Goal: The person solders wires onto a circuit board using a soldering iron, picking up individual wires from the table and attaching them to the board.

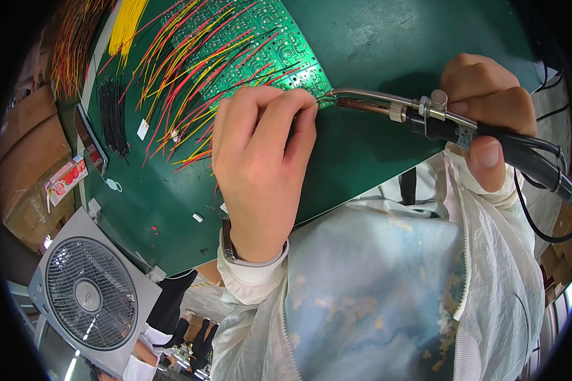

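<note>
My right hand (489, 108) grips a soldering iron (442, 127) with a dark handle and a thin metal feed tube (378, 95) clamped along it. Its tip points left and meets the lower right corner of a green circuit board panel (292, 54). Against that same corner, my left hand (260, 140) pinches a thin wire; most of it is hidden by the fingers. Rows of red, yellow and black wires (190, 70) stand up from the panel and fan out to the left.
A bundle of yellow wires (127, 28) and a row of black wires (112, 117) lie left of the panel on the green table (388, 38). A phone (90, 140) leans at the left edge, near a box fan (89, 292). Cables hang at right.
</note>
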### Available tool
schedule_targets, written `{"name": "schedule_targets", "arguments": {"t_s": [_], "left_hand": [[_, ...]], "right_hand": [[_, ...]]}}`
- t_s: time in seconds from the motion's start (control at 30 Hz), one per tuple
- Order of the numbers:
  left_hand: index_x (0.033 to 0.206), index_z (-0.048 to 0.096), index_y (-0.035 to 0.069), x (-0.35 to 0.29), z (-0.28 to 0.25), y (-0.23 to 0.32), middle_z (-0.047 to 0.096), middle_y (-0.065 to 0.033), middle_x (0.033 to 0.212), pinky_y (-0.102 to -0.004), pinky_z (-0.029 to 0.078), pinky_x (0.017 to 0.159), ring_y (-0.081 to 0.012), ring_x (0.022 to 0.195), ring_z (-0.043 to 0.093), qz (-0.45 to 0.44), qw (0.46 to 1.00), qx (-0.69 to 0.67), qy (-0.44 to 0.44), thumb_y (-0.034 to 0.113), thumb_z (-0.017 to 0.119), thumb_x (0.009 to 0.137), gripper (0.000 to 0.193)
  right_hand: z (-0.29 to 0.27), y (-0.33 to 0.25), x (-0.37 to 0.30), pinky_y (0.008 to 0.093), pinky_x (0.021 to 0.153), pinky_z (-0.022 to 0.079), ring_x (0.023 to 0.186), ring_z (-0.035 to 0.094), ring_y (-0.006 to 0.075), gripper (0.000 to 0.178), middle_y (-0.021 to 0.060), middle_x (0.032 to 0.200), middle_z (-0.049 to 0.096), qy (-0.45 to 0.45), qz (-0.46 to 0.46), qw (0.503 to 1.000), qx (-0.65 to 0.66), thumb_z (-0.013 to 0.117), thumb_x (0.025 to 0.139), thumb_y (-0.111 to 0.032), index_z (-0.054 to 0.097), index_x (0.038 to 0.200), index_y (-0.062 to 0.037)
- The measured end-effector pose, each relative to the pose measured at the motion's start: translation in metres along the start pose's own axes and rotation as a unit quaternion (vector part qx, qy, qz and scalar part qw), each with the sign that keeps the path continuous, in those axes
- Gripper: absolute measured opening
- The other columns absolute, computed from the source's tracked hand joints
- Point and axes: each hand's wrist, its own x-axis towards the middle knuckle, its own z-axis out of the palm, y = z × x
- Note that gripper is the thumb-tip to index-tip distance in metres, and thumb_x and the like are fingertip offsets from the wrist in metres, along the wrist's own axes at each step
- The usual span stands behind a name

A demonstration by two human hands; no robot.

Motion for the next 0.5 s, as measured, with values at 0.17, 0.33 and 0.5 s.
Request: {"name": "schedule_targets", "arguments": {"t_s": [0.17, 0.33, 0.5], "left_hand": [[0.082, 0.063, 0.001, 0.0016, 0.0014, -0.0026, 0.056, -0.0057, 0.080, -0.0252, 0.048, 0.061, -0.0154, 0.070, 0.057, 0.000, 1.000, 0.002, 0.002, -0.006, 0.067, 0.071, 0.013], [0.082, 0.063, 0.001, 0.0009, 0.0013, -0.0023, 0.056, -0.0056, 0.080, -0.0252, 0.048, 0.061, -0.0158, 0.070, 0.057, 0.003, 1.000, 0.010, 0.001, -0.006, 0.067, 0.071, 0.013], [0.081, 0.063, 0.002, 0.0014, 0.0013, 0.0003, 0.056, -0.0054, 0.080, -0.0255, 0.048, 0.062, -0.0161, 0.071, 0.057, 0.002, 1.000, 0.013, 0.004, -0.006, 0.067, 0.071, 0.014]], "right_hand": [[0.0012, 0.0009, 0.0018, 0.0297, 0.044, 0.035, 0.052, 0.045, 0.0173, 0.042, 0.0133, 0.065, 0.052, 0.000, 0.014, 1.000, -0.009, 0.056, 0.086, -0.041, 0.044, 0.080, -0.0013], [-0.0003, 0.0029, 0.0016, 0.0298, 0.044, 0.036, 0.052, 0.045, 0.0177, 0.041, 0.0136, 0.066, 0.052, -0.007, 0.006, 1.000, -0.001, 0.056, 0.087, -0.040, 0.044, 0.081, -0.0012], [-0.0033, 0.0039, 0.0025, 0.0292, 0.043, 0.035, 0.051, 0.045, 0.0179, 0.040, 0.0138, 0.066, 0.052, -0.025, -0.012, 1.000, -0.002, 0.055, 0.087, -0.039, 0.045, 0.082, -0.0007]]}}
